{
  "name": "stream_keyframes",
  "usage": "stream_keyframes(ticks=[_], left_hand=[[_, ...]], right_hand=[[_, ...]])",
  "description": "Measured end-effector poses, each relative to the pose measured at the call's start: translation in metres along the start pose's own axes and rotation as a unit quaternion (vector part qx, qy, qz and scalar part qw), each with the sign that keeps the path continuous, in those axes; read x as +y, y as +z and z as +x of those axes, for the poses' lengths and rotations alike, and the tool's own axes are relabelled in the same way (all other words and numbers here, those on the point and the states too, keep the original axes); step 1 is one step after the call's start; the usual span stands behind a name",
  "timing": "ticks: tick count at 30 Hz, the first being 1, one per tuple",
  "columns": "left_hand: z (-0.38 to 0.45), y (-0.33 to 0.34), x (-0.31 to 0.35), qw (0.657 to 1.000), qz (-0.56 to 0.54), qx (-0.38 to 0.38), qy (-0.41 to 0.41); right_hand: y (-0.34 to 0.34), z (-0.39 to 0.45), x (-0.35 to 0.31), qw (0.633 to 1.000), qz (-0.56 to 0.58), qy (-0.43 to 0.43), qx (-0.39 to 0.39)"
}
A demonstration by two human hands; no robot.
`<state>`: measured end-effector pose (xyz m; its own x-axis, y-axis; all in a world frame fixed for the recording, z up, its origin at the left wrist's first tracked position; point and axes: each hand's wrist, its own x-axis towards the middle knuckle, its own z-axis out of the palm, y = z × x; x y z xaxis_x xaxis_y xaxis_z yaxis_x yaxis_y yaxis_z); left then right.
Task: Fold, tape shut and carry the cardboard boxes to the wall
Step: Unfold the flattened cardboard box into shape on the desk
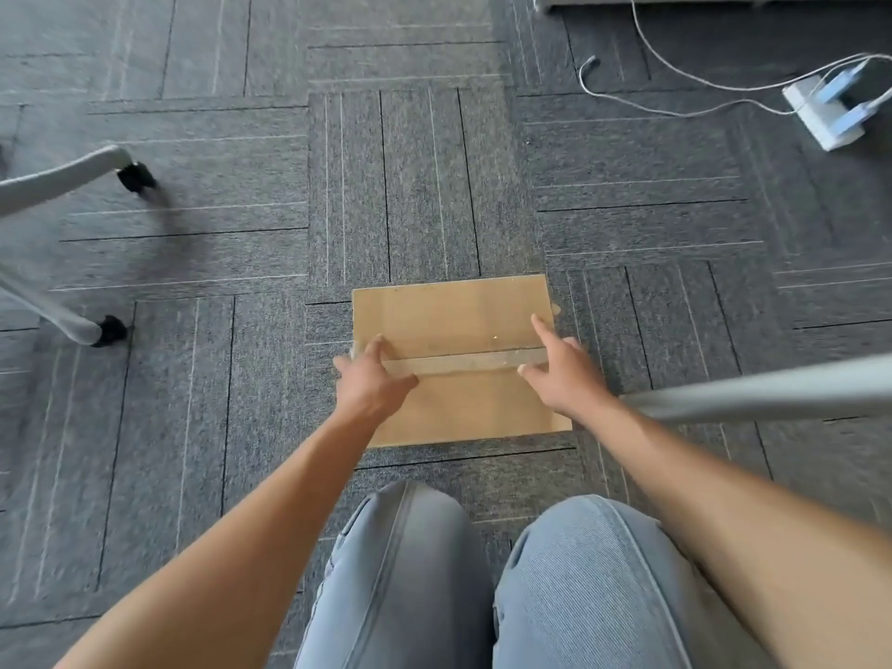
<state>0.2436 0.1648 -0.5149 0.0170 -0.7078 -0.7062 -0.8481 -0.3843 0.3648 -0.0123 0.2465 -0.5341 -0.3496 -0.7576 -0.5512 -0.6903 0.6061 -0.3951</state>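
A closed brown cardboard box sits on the grey carpet in front of my knees. A strip of clear tape runs across its top along the seam. My left hand rests at the box's left edge, its fingers spread over the tape's left end and the side. My right hand is at the right edge, index finger stretched along the top, thumb by the tape's right end. Both hands touch the box with straight fingers.
Chair legs with black casters stand at the left. A grey metal leg crosses at the right beside my right forearm. A white power strip with cables lies at the far right. My jeans-clad knees fill the bottom.
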Motion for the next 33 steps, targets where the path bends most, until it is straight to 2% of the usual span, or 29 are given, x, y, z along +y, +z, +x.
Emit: stream_keyframes(ticks=[4,7,14,19,25,29,33], left_hand=[[-0.042,-0.046,0.02,0.997,-0.073,-0.008,-0.027],[-0.095,-0.1,0.042,0.996,-0.078,0.017,-0.03],[-0.291,-0.274,0.116,0.995,0.013,0.094,-0.013],[-0.406,-0.382,0.178,0.993,0.031,0.111,0.027],[-0.475,-0.444,0.269,0.985,0.03,0.127,0.116],[-0.489,-0.443,0.347,0.976,0.058,0.132,0.164],[-0.49,-0.421,0.437,0.966,0.087,0.102,0.222]], right_hand=[[-0.044,-0.036,-0.04,1.0,-0.001,0.011,0.004],[-0.096,-0.082,-0.085,0.999,0.02,0.042,0.029],[-0.255,-0.244,-0.221,0.991,0.097,0.077,0.058],[-0.383,-0.342,-0.294,0.988,0.105,0.084,0.078],[-0.499,-0.395,-0.307,0.984,0.107,0.064,0.124],[-0.559,-0.406,-0.285,0.973,0.127,0.09,0.172],[-0.611,-0.394,-0.246,0.952,0.16,0.14,0.222]])
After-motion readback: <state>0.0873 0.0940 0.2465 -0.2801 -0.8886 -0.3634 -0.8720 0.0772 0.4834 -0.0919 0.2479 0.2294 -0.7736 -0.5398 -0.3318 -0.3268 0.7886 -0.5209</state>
